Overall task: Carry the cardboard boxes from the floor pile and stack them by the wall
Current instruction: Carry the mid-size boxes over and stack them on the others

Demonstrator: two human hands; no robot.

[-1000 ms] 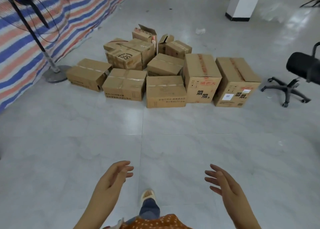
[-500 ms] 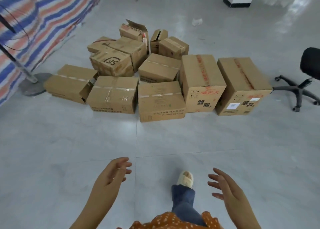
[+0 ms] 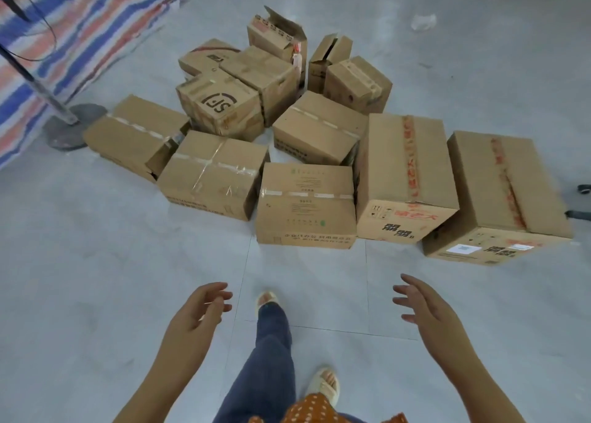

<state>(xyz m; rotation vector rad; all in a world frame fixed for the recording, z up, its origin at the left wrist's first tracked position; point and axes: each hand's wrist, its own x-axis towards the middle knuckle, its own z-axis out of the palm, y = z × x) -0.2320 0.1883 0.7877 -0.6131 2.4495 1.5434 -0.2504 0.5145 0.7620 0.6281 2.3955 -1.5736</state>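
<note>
My left hand [image 3: 200,310] hangs out in front of me with its fingers loosely curled, holding nothing. My right hand [image 3: 423,307] is spread with relaxed fingers, also holding nothing. Between them my leg steps forward on the grey tiled floor [image 3: 96,278]. Just ahead lies the pile of cardboard boxes [image 3: 307,203], all resting on the floor, the nearest taped one straight in front. Left of the pile stands a fan base [image 3: 72,125] beside a striped tarp [image 3: 80,29].
</note>
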